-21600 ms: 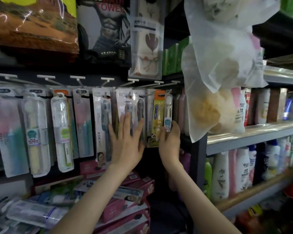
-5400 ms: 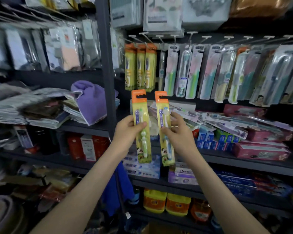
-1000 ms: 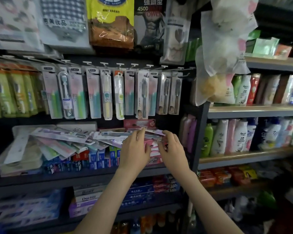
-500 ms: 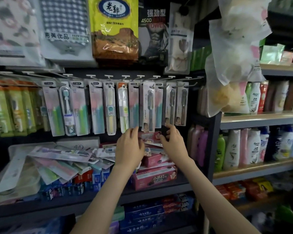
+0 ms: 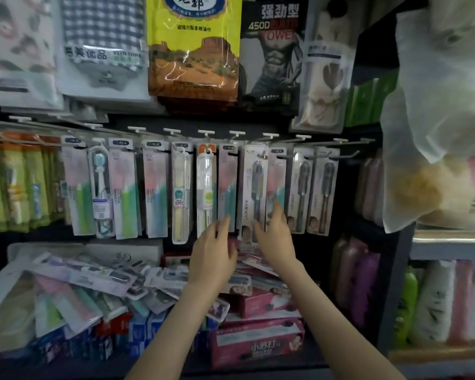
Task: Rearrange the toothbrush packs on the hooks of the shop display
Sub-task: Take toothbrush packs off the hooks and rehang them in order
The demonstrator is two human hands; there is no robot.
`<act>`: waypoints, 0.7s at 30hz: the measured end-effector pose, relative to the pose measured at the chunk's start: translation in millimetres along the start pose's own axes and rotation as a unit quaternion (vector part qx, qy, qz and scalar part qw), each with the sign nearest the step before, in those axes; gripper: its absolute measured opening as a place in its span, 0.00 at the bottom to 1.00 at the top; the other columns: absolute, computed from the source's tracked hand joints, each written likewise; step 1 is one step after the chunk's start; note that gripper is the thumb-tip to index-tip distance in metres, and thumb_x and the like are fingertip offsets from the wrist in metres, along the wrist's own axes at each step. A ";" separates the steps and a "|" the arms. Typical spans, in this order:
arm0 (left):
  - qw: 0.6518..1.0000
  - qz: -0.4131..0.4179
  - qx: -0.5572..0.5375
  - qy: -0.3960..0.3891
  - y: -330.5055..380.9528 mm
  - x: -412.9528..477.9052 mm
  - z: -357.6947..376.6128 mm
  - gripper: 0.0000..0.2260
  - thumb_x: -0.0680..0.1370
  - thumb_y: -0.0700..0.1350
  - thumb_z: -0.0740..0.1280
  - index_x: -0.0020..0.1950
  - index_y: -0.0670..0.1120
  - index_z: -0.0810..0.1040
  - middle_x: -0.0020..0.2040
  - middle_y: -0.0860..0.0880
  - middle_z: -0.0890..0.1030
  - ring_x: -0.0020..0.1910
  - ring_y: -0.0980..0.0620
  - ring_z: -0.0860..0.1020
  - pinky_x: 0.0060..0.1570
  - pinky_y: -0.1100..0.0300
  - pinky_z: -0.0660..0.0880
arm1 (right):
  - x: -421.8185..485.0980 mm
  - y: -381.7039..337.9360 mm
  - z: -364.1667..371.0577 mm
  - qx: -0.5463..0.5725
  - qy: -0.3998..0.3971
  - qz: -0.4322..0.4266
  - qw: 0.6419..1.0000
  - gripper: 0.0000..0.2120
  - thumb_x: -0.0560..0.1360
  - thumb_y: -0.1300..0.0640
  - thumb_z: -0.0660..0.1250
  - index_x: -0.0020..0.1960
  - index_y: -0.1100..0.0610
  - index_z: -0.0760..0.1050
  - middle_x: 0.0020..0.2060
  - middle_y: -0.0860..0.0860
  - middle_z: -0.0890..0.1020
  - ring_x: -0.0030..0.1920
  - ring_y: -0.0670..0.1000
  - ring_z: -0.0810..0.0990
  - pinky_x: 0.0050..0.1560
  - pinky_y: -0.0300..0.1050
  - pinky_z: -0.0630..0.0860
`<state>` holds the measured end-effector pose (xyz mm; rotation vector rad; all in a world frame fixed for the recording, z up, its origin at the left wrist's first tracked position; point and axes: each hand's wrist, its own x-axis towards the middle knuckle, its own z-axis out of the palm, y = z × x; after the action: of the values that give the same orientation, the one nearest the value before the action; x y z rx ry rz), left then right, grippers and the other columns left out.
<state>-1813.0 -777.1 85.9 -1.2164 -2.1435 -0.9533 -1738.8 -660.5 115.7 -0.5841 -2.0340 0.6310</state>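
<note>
Row of toothbrush packs (image 5: 154, 187) hangs on hooks (image 5: 206, 132). Left hand (image 5: 213, 256): grip released, fingertips near pack bottoms. Right hand (image 5: 274, 239) covers lower end of grey-brush pack (image 5: 254, 185); motion blur, so cannot tell its grip.

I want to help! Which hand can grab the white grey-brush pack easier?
Probably the right hand: it touches the white pack low down; the left hand is nearer the pink pack.
</note>
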 end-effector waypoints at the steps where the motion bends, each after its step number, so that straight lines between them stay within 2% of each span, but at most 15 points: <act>1: 1.000 0.000 -0.002 0.006 -0.6 4.9 2.3 0.29 0.78 0.44 0.64 0.77 0.47 0.56 0.72 0.45 0.65 0.69 0.48 0.67 0.65 0.56 0.67 | 9.1 0.0 3.4 0.021 -0.003 0.004 1.000 0.33 0.79 0.54 0.61 0.76 0.58 0.46 0.73 0.59 0.60 0.70 0.57 0.65 0.64 0.46 0.66; 3: 1.000 0.001 -0.010 0.019 -1.0 12.8 5.8 0.29 0.78 0.44 0.63 0.77 0.47 0.55 0.72 0.45 0.65 0.68 0.48 0.68 0.64 0.58 0.67 | 25.0 0.6 10.0 0.050 -0.008 0.011 0.999 0.33 0.79 0.51 0.60 0.77 0.56 0.46 0.73 0.58 0.61 0.70 0.56 0.64 0.64 0.46 0.66; 5: 0.999 0.006 -0.016 0.028 -0.9 20.1 8.9 0.29 0.79 0.44 0.62 0.77 0.48 0.55 0.71 0.46 0.66 0.66 0.49 0.69 0.60 0.60 0.68 | 36.1 2.1 15.3 0.072 -0.005 0.012 0.997 0.31 0.80 0.52 0.60 0.76 0.56 0.49 0.70 0.58 0.65 0.65 0.56 0.70 0.56 0.42 0.69; 7: 0.999 0.007 -0.027 0.033 0.3 27.3 11.7 0.28 0.79 0.45 0.62 0.77 0.50 0.54 0.71 0.47 0.66 0.66 0.50 0.69 0.56 0.61 0.70 | 42.5 4.9 18.8 0.083 0.000 0.001 0.997 0.28 0.80 0.54 0.60 0.75 0.56 0.52 0.69 0.58 0.68 0.62 0.56 0.72 0.50 0.39 0.68; 12: 0.996 -0.011 -0.075 0.039 8.0 41.5 18.4 0.29 0.80 0.47 0.61 0.77 0.54 0.52 0.73 0.47 0.64 0.66 0.48 0.69 0.55 0.57 0.73 | 52.9 16.1 21.7 0.087 -0.011 -0.024 0.996 0.25 0.80 0.55 0.58 0.74 0.53 0.55 0.69 0.56 0.70 0.64 0.55 0.72 0.60 0.46 0.72; 14: 0.995 -0.009 -0.088 0.042 9.8 44.7 20.6 0.29 0.80 0.47 0.61 0.77 0.56 0.51 0.73 0.47 0.64 0.66 0.49 0.69 0.54 0.57 0.74 | 55.6 19.3 17.7 0.077 -0.023 -0.031 0.996 0.26 0.80 0.55 0.58 0.76 0.52 0.53 0.71 0.55 0.67 0.68 0.54 0.68 0.65 0.45 0.68; 16: 0.995 -0.007 -0.089 0.049 10.7 46.2 21.1 0.29 0.80 0.47 0.61 0.77 0.56 0.51 0.73 0.48 0.63 0.67 0.50 0.68 0.55 0.58 0.73 | 57.1 20.9 10.9 0.079 -0.055 -0.046 0.994 0.28 0.81 0.55 0.58 0.77 0.52 0.50 0.74 0.52 0.61 0.73 0.51 0.60 0.70 0.41 0.59; 18: 0.994 -0.002 -0.084 0.067 12.0 46.2 19.9 0.29 0.80 0.46 0.61 0.77 0.54 0.52 0.73 0.48 0.63 0.68 0.50 0.67 0.56 0.59 0.72 | 56.2 21.2 2.4 0.067 -0.096 -0.066 0.991 0.29 0.81 0.55 0.57 0.77 0.53 0.48 0.75 0.51 0.58 0.75 0.49 0.55 0.66 0.34 0.52; 19: 0.994 0.003 -0.077 0.080 12.9 45.4 19.0 0.28 0.80 0.45 0.62 0.77 0.53 0.54 0.73 0.47 0.63 0.67 0.49 0.68 0.55 0.61 0.71 | 54.6 21.8 -1.7 0.061 -0.116 -0.072 0.989 0.29 0.81 0.55 0.58 0.77 0.52 0.47 0.74 0.51 0.59 0.74 0.48 0.56 0.64 0.31 0.52; 21: 0.993 0.016 -0.057 0.100 14.0 41.2 17.6 0.28 0.78 0.43 0.64 0.76 0.50 0.58 0.72 0.45 0.65 0.64 0.47 0.71 0.52 0.62 0.69 | 47.7 24.3 -8.1 0.064 -0.157 -0.077 0.983 0.31 0.80 0.57 0.58 0.77 0.49 0.45 0.69 0.47 0.67 0.67 0.45 0.67 0.59 0.27 0.59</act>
<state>-1821.8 -736.7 108.2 -1.1508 -1.9307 -1.1477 -1751.0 -611.0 133.6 -0.2583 -2.2831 0.7928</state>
